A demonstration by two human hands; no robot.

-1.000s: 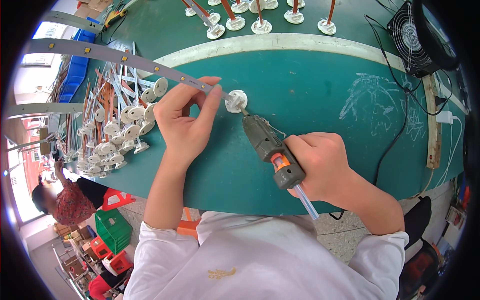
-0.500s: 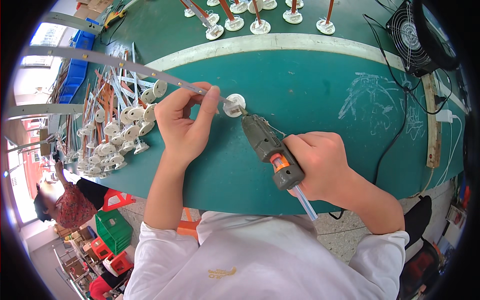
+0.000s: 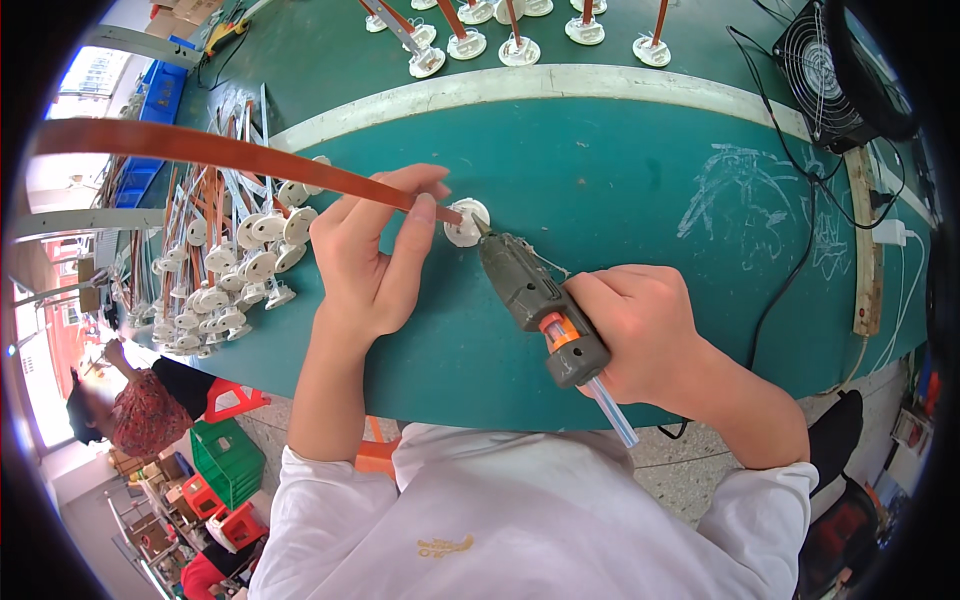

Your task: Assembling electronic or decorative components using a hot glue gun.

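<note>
My left hand (image 3: 365, 255) holds a long thin light strip (image 3: 240, 155) between thumb and fingers. Its orange-brown side faces up, and its far end stretches away to the upper left. The strip's near end meets a small round white base (image 3: 463, 232) on the green table. My right hand (image 3: 640, 325) grips a dark grey glue gun (image 3: 525, 285) whose nozzle tip is at the base, beside the strip's end. A clear glue stick (image 3: 612, 412) pokes out of the gun's rear. Whether fresh glue is coming out is too small to tell.
Many strips with round white bases (image 3: 262, 266) are heaped at the left. Several more bases (image 3: 519, 51) with strips stand beyond a pale ledge (image 3: 560, 83). At right are a black fan (image 3: 815, 75), cables and a power strip (image 3: 866, 260). Another person (image 3: 150, 415) is at far left.
The strip has turned over: its pale side with small yellow lights faced up before, now the orange-brown side does. My left fingers have shifted, and the base has moved slightly. The gun stays almost in place.
</note>
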